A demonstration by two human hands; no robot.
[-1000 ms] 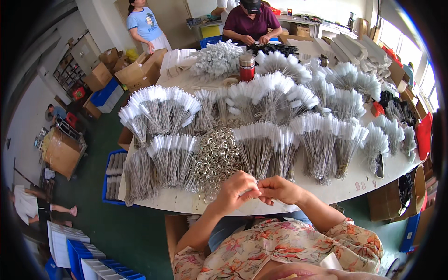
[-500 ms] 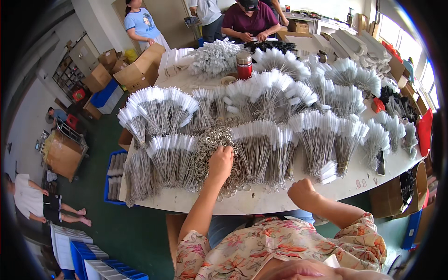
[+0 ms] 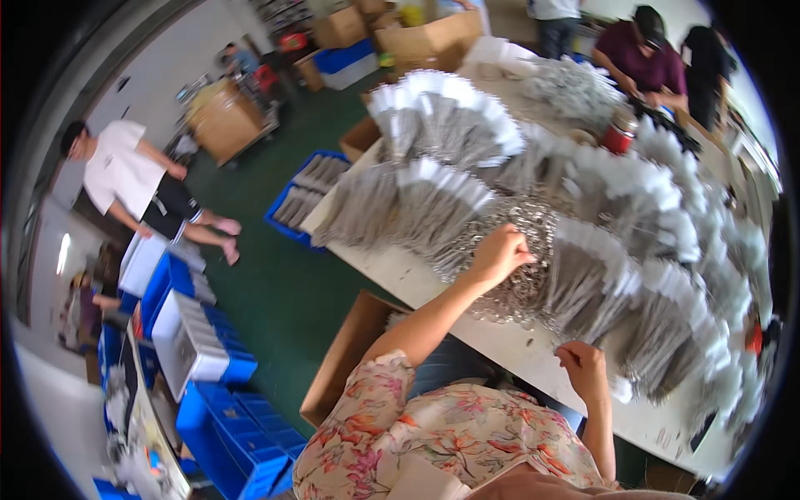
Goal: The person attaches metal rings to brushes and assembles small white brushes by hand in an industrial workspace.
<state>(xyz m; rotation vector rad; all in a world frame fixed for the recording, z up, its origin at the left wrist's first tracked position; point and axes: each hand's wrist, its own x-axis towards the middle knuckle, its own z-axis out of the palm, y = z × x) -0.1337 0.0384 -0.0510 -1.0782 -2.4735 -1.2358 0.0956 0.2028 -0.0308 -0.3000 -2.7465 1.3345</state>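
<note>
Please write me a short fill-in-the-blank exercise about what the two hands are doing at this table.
The left hand reaches into the pile of metal ____.
The right hand rests near the table's ____ edge.
The crates on the floor are ____.
A ____ can stands on the table.
Missing: rings; near; blue; red

White table (image 3: pixel 417 279), fanned grey bundles (image 3: pixel 433 200), metal ring pile (image 3: pixel 521 250), red can (image 3: pixel 618 133)

Bright daylight, motion blur, fisheye-warped edges

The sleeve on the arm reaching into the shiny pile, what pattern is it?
The sleeve is pale with pink and orange flowers; the head view shows it.
</note>
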